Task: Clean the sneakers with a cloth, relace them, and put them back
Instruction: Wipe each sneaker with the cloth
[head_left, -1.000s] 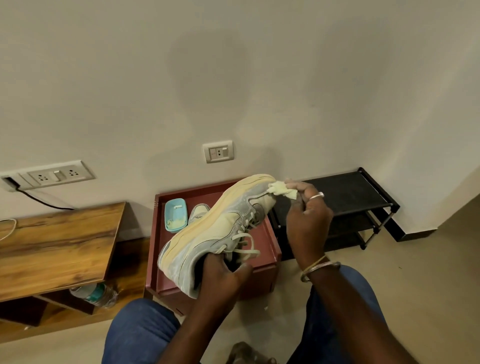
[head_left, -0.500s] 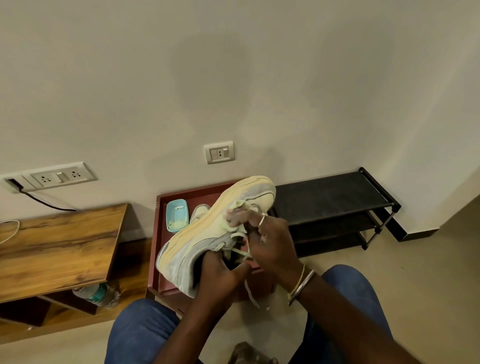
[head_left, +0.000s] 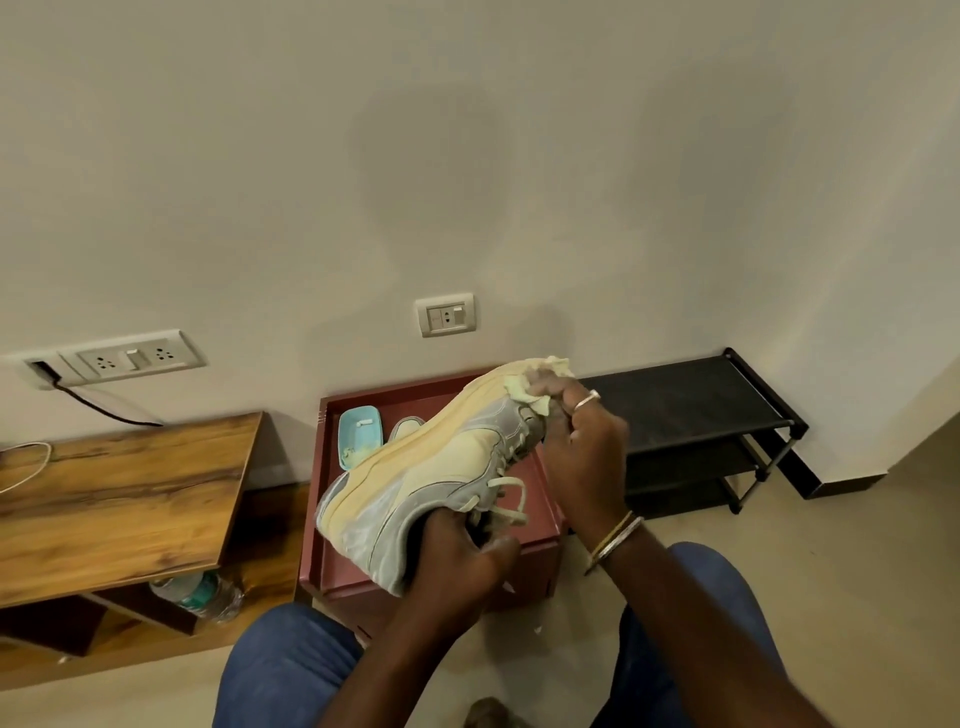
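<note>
Sneaker gripped at heel by left hand; right hand pinches cloth against toe edge.

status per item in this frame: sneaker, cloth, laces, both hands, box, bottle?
sneaker: held in the air, tilted, toe up
cloth: pressed on the sneaker's toe
laces: slack, looping out
left hand: grips the sneaker's heel end
right hand: holds the cloth
box: open, dish and second sneaker inside
bottle: on its side under the table
</note>
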